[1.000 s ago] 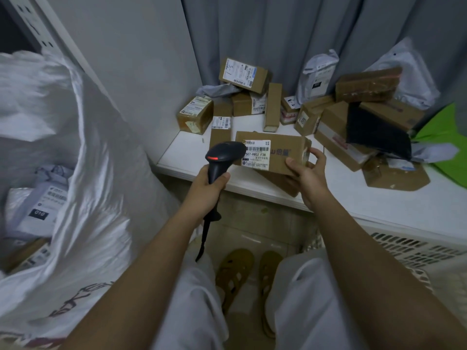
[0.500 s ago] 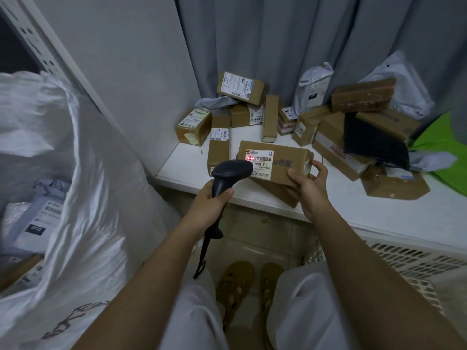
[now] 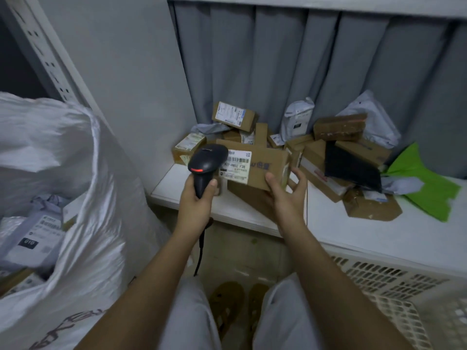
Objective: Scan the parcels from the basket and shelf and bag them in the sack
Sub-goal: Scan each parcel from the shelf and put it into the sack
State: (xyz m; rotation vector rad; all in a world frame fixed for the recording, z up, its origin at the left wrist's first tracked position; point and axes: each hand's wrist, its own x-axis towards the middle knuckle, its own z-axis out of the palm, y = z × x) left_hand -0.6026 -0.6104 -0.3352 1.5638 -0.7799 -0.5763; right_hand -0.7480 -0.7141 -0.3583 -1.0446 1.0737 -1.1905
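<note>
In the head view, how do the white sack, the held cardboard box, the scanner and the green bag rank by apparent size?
1. white sack, much the largest, though nearest the camera.
2. green bag and held cardboard box: look alike, and the bag lies farther off and partly hidden, so unranked.
3. scanner, smallest.
</note>
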